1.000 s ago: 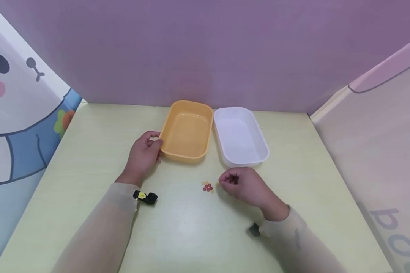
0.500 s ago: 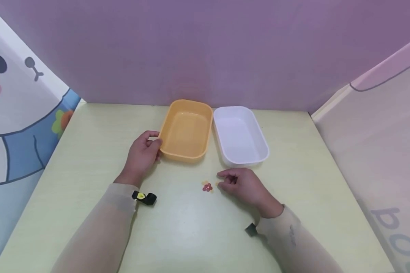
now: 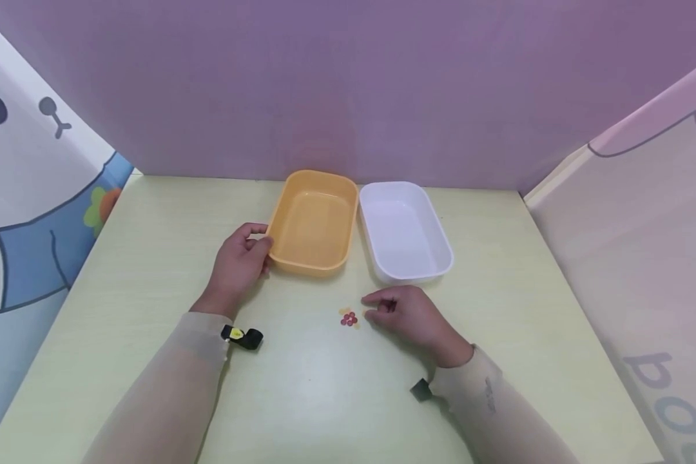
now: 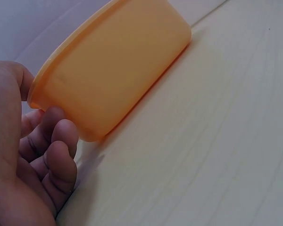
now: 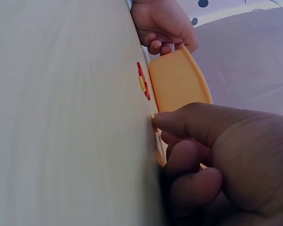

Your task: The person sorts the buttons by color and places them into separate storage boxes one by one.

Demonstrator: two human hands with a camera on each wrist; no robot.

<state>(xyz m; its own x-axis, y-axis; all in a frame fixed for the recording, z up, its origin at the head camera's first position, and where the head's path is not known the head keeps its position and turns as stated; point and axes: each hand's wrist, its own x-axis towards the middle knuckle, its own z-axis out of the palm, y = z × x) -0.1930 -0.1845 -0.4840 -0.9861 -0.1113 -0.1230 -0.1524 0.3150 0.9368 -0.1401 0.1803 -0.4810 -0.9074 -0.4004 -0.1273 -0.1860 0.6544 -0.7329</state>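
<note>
My left hand (image 3: 236,267) grips the near left corner of an orange plastic tray (image 3: 313,225), thumb on the rim; the left wrist view shows its other fingers (image 4: 61,167) curled below the rim. In the head view, my right hand (image 3: 412,319) is low over the table in front of the white tray (image 3: 406,232), with thumb and index finger parted. A small yellow piece lies at the thumb tip (image 5: 164,120) in the right wrist view. Just left of that hand is a small cluster of flat red discs (image 3: 349,319), with yellow pieces (image 3: 345,311) around them.
Both trays stand side by side on the pale table (image 3: 301,399), near the purple back wall (image 3: 348,90). Printed panels flank the table, with a cartoon panel (image 3: 23,193) at left and a pale panel (image 3: 632,245) at right.
The right thumb and index finger have spread apart beside the yellow piece. The left hand keeps its grip on the orange tray. The head view has shifted slightly.
</note>
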